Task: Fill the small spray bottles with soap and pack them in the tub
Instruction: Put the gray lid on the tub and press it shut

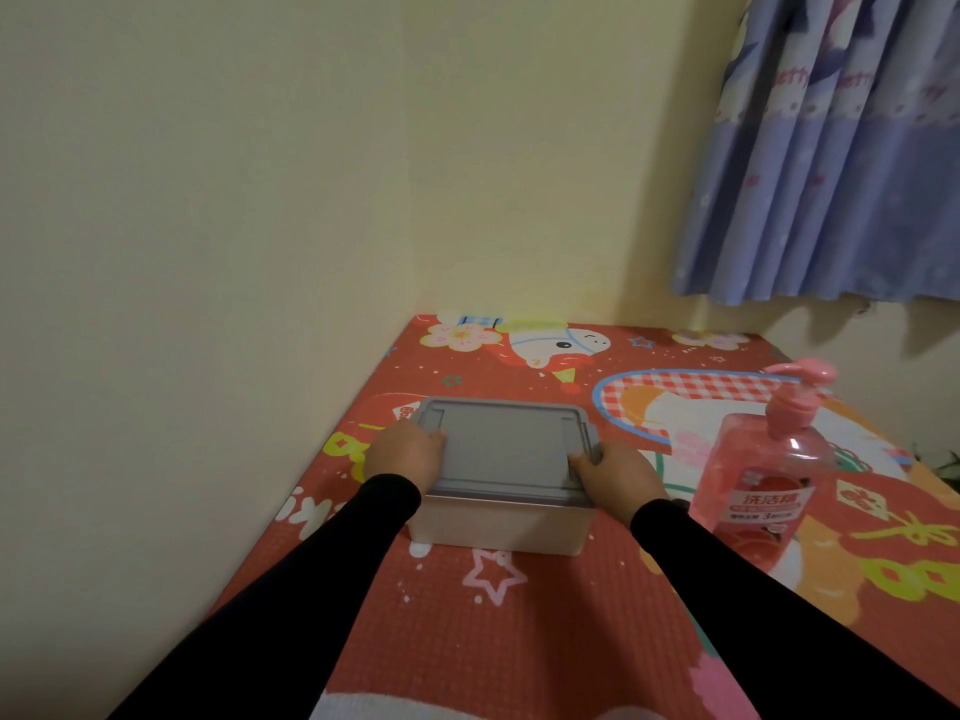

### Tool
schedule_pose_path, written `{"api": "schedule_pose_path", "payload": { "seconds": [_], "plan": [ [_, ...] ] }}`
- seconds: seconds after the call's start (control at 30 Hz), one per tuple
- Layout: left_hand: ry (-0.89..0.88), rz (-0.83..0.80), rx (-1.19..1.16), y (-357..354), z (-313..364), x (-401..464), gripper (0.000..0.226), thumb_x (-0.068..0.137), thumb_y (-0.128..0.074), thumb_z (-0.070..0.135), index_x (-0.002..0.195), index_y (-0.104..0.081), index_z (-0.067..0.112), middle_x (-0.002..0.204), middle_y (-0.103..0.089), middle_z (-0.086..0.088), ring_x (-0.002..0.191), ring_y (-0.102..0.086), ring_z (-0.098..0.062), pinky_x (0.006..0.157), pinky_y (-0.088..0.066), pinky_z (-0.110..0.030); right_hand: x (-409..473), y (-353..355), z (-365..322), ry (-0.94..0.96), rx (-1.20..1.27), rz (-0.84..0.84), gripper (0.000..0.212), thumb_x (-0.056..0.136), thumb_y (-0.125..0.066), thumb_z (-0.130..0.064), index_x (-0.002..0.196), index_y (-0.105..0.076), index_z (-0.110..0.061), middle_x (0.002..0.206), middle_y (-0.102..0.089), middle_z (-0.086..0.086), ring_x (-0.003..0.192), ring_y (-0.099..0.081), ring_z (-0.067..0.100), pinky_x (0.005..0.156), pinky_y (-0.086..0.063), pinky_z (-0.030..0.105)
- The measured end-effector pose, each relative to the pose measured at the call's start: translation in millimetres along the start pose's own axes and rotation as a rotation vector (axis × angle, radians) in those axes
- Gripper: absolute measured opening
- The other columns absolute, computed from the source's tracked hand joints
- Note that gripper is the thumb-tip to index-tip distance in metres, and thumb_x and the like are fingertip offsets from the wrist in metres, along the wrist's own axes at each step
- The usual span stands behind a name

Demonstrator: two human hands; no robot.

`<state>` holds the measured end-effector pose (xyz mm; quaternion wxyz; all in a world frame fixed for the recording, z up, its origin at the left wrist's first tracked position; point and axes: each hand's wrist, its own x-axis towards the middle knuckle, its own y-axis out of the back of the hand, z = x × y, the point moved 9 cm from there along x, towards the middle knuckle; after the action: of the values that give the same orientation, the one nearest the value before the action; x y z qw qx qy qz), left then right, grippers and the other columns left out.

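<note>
A translucent tub (493, 527) with a grey lid (504, 444) sits on the red patterned mat. My left hand (405, 452) grips the lid's left edge by its latch. My right hand (615, 475) grips the lid's right edge by the other latch. The lid lies flat on the tub. To the right stands a large pink soap bottle (753, 485) with a pink pump head (797, 379), upright and apart from my right hand. No small spray bottles are visible; the tub's inside is hidden by the lid.
The red cartoon-printed mat (519, 615) covers the surface and meets cream walls (260, 200) at the left and back. A blue curtain (831, 148) hangs at the upper right. Green leaves (943, 465) show at the right edge.
</note>
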<state>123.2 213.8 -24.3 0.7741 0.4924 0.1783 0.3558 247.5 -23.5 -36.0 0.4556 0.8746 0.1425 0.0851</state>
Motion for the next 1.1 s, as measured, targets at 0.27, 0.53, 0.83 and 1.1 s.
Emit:
{"api": "schedule_pose_path", "payload": {
  "seconds": [0.27,0.53,0.83,1.1],
  "plan": [
    [-0.081,0.004,0.113,0,8,1,0.043,0.102,-0.040,0.036,0.092,-0.061,0.000,0.102,-0.066,-0.019,0.083,-0.056,-0.031,0.065,-0.034,-0.031,-1,1,-7,0.069,-0.083,0.076,0.032,0.097,-0.044,-0.029,0.084,-0.063,-0.006,0.082,-0.065,0.010,0.078,-0.062,0.026,0.066,-0.042,0.029],
    [-0.003,-0.033,-0.288,-7,-17,3,0.050,0.095,-0.048,0.047,0.121,-0.052,0.004,0.106,-0.063,-0.012,0.091,-0.058,-0.029,0.069,-0.040,-0.034,-12,-11,8,0.022,0.329,-0.057,0.043,0.095,-0.039,-0.052,0.124,-0.053,-0.023,0.116,-0.061,0.001,0.106,-0.059,0.023,0.091,-0.048,0.038],
    [-0.266,-0.467,-0.936,-39,-31,-25,0.095,0.069,-0.086,0.012,0.143,-0.032,0.037,0.130,-0.061,0.009,0.118,-0.059,-0.008,0.094,-0.052,-0.030,-37,-46,22,0.229,0.519,-0.363,0.107,0.062,-0.085,-0.049,0.142,-0.014,-0.050,0.127,-0.054,-0.027,0.116,-0.055,-0.003,0.096,-0.048,0.021],
    [-0.313,-0.413,-0.901,-44,-30,-23,0.109,0.066,-0.078,-0.014,0.141,-0.021,0.041,0.126,-0.057,0.018,0.105,-0.058,0.013,0.078,-0.051,-0.012,-33,-46,26,0.232,0.409,-0.190,0.116,0.070,-0.084,-0.026,0.149,-0.001,-0.037,0.119,-0.049,-0.028,0.113,-0.051,0.005,0.091,-0.041,0.021]
  ]
}}
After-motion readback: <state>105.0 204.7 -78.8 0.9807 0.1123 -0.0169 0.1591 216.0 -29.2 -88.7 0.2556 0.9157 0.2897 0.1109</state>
